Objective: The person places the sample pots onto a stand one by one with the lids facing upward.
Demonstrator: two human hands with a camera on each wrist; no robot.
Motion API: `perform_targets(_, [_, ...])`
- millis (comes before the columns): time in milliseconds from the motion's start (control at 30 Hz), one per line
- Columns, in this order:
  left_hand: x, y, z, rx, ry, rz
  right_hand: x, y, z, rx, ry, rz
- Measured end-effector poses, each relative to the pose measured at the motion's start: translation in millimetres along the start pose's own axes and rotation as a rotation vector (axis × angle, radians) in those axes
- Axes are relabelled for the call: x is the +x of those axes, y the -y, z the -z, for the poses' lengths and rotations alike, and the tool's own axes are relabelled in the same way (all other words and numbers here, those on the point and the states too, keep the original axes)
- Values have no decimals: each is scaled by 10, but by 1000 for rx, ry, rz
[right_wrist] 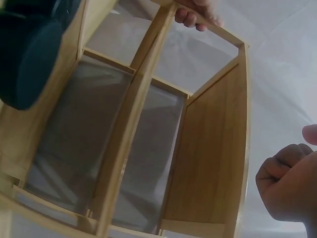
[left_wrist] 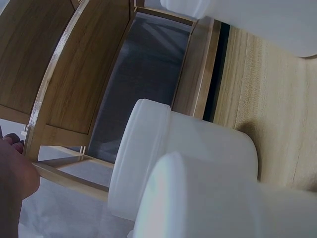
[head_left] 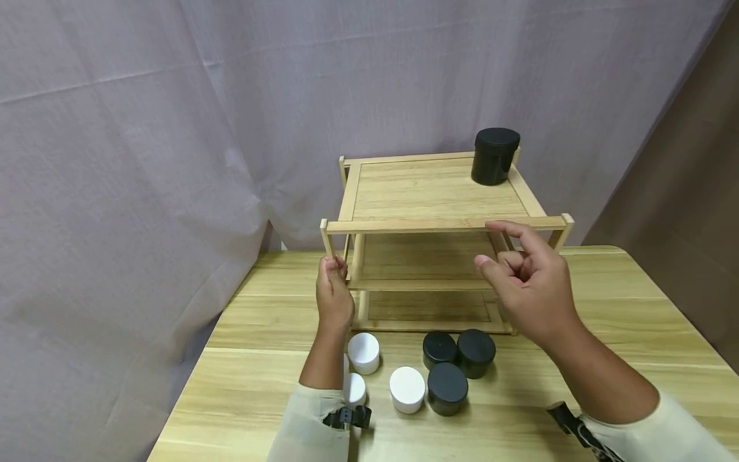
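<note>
A three-tier wooden shelf rack (head_left: 427,192) stands on the table. My left hand (head_left: 335,295) grips its front left post, just below the top tier. The right hand (head_left: 534,282) is at the front of the top tier on the right. Its index finger reaches to the front rail; whether it touches is unclear. Thumb and index finger are spread with nothing between them, and the other fingers are curled in. A tall black lidded jar (head_left: 494,160) stands at the back right of the top tier. The lower tiers (head_left: 427,256) hold nothing visible.
In front of the rack stand three short black jars (head_left: 447,388) in a cluster. White jars (head_left: 407,389) stand to their left, some partly hidden by my left forearm; a white jar (left_wrist: 198,148) looms close in the left wrist view. A grey curtain (head_left: 144,160) hangs behind.
</note>
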State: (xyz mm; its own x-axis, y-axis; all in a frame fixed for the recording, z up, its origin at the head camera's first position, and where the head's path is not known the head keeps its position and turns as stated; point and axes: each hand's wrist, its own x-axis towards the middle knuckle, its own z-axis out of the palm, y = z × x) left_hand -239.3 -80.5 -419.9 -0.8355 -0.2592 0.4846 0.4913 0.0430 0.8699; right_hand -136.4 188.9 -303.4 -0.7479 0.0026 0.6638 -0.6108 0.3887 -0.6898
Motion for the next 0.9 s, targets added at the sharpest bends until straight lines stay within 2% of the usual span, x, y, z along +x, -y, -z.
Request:
perform_targets(233, [6, -8, -7, -3, 0, 3, -166, -110, 57, 30, 40, -37])
perform_targets(433, [16, -12, -7, 4, -17, -13, -220, -272, 106, -23, 94, -159])
perform_targets(567, [23, 5, -12, 2, -23, -18, -253, -379, 138, -20, 164, -215])
perform_targets(633, [21, 9, -14, 3, -26, -12, -281, -419, 154, -11, 216, -213])
perform_targets(900, [-14, 20, -16, -5, -19, 11, -383, -588, 244, 52, 433, -112])
